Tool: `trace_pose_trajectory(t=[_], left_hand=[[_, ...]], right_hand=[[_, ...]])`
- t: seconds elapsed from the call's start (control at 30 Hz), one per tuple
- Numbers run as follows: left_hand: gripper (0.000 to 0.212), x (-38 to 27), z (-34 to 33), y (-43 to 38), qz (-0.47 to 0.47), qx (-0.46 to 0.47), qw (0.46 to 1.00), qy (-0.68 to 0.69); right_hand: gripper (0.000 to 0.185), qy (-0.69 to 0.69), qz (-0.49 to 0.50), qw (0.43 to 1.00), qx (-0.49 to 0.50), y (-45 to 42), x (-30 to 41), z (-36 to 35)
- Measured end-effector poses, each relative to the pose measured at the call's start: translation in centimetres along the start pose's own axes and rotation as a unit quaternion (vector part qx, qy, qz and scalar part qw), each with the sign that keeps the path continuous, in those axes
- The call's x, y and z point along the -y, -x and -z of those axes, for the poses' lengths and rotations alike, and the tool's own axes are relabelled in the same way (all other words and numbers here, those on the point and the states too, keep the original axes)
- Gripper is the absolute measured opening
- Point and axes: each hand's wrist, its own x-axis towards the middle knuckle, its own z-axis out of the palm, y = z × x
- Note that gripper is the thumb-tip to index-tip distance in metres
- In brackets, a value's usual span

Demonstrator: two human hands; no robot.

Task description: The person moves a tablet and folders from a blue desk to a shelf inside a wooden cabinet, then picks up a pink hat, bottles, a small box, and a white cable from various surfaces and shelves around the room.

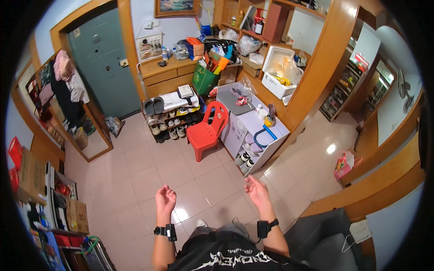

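My left hand (165, 199) is held over the tiled floor (135, 189), palm up with loosely curled fingers and nothing in it. To the right, my right hand (256, 191) is also raised and empty, its fingers partly bent and apart. A black strapped device is on each wrist. Ahead of both hands stands a red plastic chair (204, 132). Behind it to the left is a shoe rack (169, 118) with shoes and grey slippers on it. A white cabinet (232, 130) to the chair's right bears a blue curved tube (257, 139) and holds shoes on its lower shelves.
A standing mirror (101, 149) with clothes hung on it is beside the green door (98, 64). Cardboard boxes (77, 215) and shelves line the left side. A grey sofa (315, 233) is at lower right. A pink bag (344, 166) lies near the right wall.
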Motion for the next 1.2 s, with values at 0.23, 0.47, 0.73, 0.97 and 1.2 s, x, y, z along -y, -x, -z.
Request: trace_pose_trajectory(t=[0.23, 0.47, 0.73, 0.97, 1.2], left_hand=[[0.01, -0.1, -5.9, -13.3, 0.046, -0.034, 0.998, -0.022], [0.011, -5.6, -5.0, -24.4, -0.003, -0.134, 0.988, -0.073], [0.01, -8.4, -15.5, -34.1, -0.074, -0.197, 0.971, -0.115], [0.011, -7.5, -27.9, -46.7, -0.068, -0.188, 0.968, -0.152], [0.014, -5.7, -36.1, -59.5, -0.054, -0.118, 0.976, -0.174]], right_hand=[[0.03, -0.038, 0.021, 0.997, -0.062, -16.2, 4.9, -3.4], [0.03, -0.11, 0.007, 0.99, -0.09, -41.1, 6.8, -4.5], [0.018, -0.13, -0.114, 0.983, -0.062, -62.3, 9.4, -10.9], [0.024, -0.19, -0.027, 0.981, -0.037, -73.8, 16.8, -9.4], [0.012, -0.24, 0.002, 0.966, -0.093, -75.7, 25.5, -2.5]])
